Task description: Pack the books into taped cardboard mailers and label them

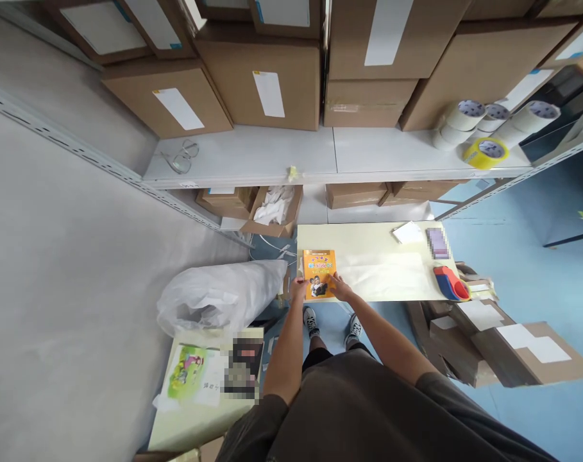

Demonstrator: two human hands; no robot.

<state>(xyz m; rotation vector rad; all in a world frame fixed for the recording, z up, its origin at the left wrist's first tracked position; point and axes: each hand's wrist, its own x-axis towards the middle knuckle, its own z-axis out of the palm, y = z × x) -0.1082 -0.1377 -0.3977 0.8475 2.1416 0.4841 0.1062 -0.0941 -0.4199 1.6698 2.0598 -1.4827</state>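
An orange book [319, 269] lies flat at the left end of a pale yellow table [368, 237]. My left hand [298, 289] grips the book's lower left corner, fingers closed on its edge. My right hand [340, 287] pinches the book's lower right edge. A clear plastic bag [385, 273] is spread on the table just right of the book.
A red and blue tape dispenser [451, 283] sits at the table's right end, with a white paper [407, 232] behind it. Shelves hold cardboard boxes [265, 83] and tape rolls [486, 152]. A white sack [219, 298] and a stack of booklets [190, 375] are at my left; flat boxes [522, 350] at my right.
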